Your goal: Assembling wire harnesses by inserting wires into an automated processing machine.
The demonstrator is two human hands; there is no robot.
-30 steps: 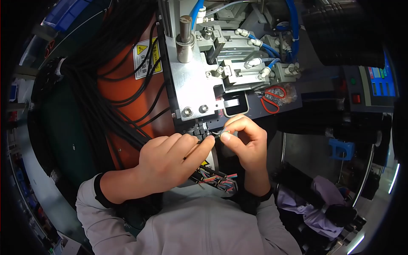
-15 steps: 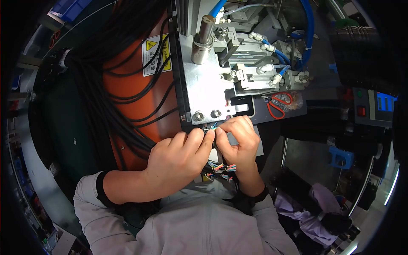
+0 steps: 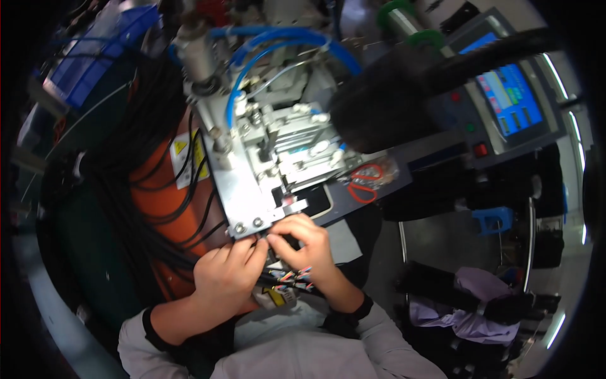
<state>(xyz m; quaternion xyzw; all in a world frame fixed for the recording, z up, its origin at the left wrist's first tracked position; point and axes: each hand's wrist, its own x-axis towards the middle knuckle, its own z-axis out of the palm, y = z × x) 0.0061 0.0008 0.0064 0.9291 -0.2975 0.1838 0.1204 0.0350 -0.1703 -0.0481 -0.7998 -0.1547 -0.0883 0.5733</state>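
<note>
Left hand [image 3: 227, 275] and right hand [image 3: 310, 249] neared the shiny metal plate [image 3: 238, 197], both pinched close, anything held unclear.

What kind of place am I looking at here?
Probably a factory workshop, perhaps one where cables are worked on. There is a metal machine with blue tubes curving over it, a thick bundle of black cables and a control panel with a lit screen.
</note>
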